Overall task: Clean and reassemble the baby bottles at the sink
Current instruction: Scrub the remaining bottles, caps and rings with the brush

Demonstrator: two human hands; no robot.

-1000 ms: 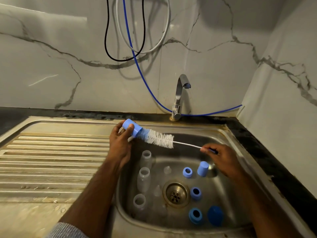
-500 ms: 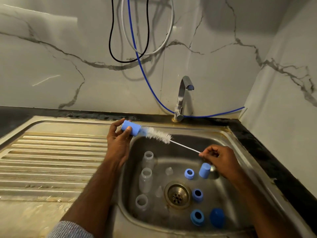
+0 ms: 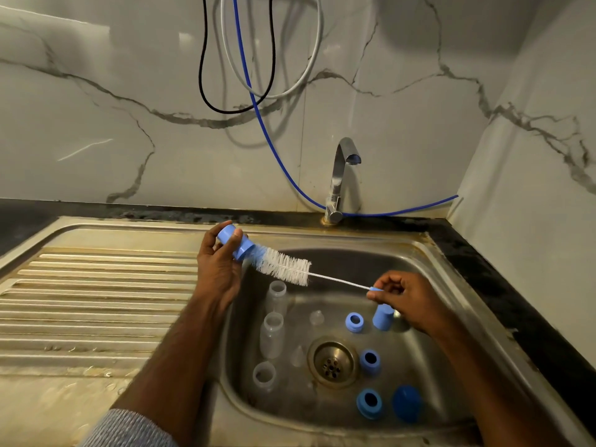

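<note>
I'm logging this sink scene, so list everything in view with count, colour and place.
cap in hand: 1, blue, over the basin's left rim, brush tip inside
brush: 1, white bristles, wire stem, blue handle, above basin
bottles: 3, clear, basin left
teats: at least 2, clear, near drain
rings: 3, blue, basin right
caps: 2, blue, basin right
drain: 1, metal, basin middle
tap: 1, chrome, behind basin
hoses: 3, black, white, blue, wall
drainboard: 1, steel, left
left hand: grips cap
right hand: fingers pinch brush handle
</note>
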